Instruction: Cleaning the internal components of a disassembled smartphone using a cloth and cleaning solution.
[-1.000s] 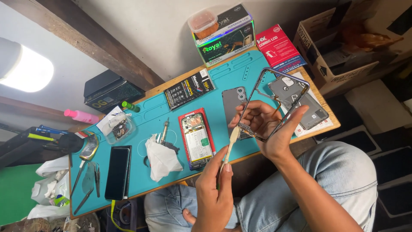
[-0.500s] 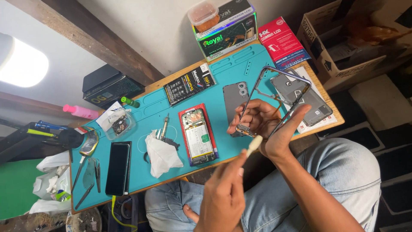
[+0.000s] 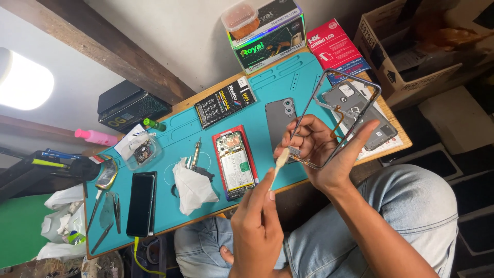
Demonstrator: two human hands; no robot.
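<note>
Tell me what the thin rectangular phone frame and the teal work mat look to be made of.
Thin rectangular phone frame, held in the right hand: probably metal or metallised plastic, given its grey glossy edges. Teal work mat: likely silicone or rubber, matte, with moulded grooves and recesses.

Teal mat [image 3: 170, 203] over the wooden surface [image 3: 396, 135].
Centre: opened phone in red frame [image 3: 234, 161], internals up; grey phone back cover [image 3: 279, 119] at 2 o'clock of it.
9 o'clock of the opened phone: crumpled white cloth [image 3: 191, 186]; beyond, black phone [image 3: 141, 204], screen up.
8 o'clock edge: tweezers [image 3: 105, 216].
12 o'clock: black parts package [image 3: 225, 101]; stacked boxes [image 3: 268, 42] topped by a clear lidded container [image 3: 241, 15].
1 o'clock: red box [image 3: 334, 49].
10 o'clock: pink bottle [image 3: 95, 137], black case [image 3: 129, 106].
2 o'clock: cardboard carton [image 3: 417, 46].
</note>
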